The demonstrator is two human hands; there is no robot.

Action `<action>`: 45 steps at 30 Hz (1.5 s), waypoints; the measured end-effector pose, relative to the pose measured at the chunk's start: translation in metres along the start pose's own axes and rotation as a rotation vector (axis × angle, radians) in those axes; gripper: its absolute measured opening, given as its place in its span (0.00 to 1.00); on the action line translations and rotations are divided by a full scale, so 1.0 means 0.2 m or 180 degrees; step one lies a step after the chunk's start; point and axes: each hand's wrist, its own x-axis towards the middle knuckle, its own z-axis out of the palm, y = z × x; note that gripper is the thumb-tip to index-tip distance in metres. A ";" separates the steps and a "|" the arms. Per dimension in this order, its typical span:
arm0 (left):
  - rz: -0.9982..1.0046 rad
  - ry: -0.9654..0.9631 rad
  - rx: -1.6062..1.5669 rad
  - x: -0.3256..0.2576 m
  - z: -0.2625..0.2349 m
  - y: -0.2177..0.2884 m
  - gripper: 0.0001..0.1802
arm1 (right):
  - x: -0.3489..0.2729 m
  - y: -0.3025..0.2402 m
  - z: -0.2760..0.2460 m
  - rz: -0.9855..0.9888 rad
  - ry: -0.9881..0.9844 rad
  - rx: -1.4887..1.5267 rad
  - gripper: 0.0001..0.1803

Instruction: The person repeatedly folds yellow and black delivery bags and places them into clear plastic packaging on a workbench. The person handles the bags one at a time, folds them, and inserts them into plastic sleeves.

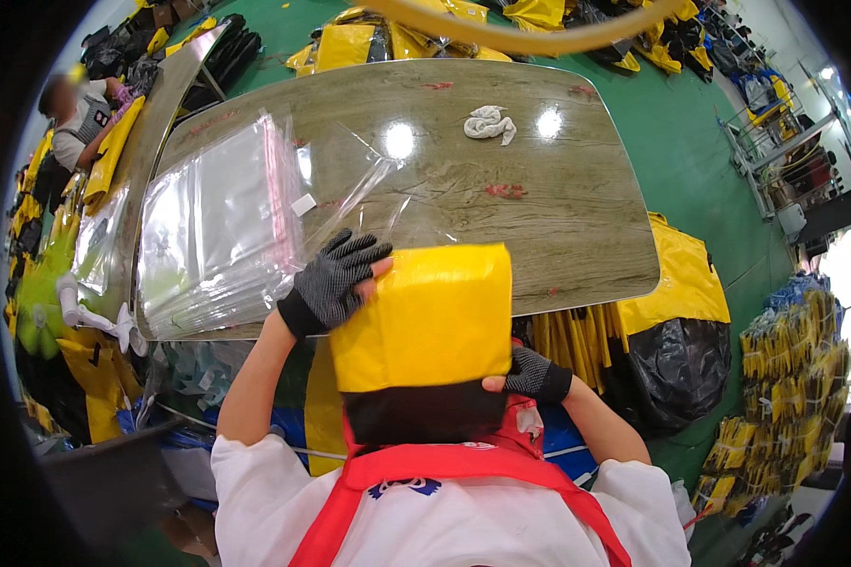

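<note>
So the main thing here is a folded, boxy yellow-and-black sheet-material packet, held up in front of the wearer's chest, yellow part toward the worktop and black part toward the body. It overlaps the near edge of the wood-grain, thin-rimmed worktop in this view, but can't tell if it's actually touching.

The left hand, in a dark grey dotted knit glove with some bare fingertips, is at the packet's upper left edge. Its fingers are stretched out, a bit apart at the tips; can't really tell how firmly they grip. The right hand, same kind of glove, pinches the right edge, bare thumb tip on the front, the other fingers mostly hidden.

Over on the worktop's left there's a pile of shiny clear plastic bags with a small white square tag beside it, plus a crumpled white cloth toward the far side. A big rounded yellow-and-black bundle sits just off the right end.
</note>
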 end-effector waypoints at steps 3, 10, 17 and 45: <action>0.0403 -0.0219 0.0612 -0.05 -0.01 0.08 0.23 | 0.26 0.21 -0.25 -0.0758 0.0779 0.0221 0.24; 0.0156 0.0016 0.0711 -0.03 0.00 0.21 0.25 | 0.61 -0.30 -0.33 -0.0122 0.0092 -0.0552 0.16; -0.0156 0.0224 0.0630 -0.07 0.06 0.21 0.28 | 0.17 -0.02 -0.33 -0.0468 0.1018 0.1111 0.10; -0.2392 0.0039 -0.4044 -0.51 0.50 0.42 0.38 | -0.33 0.26 0.09 0.0088 0.0499 0.0835 0.31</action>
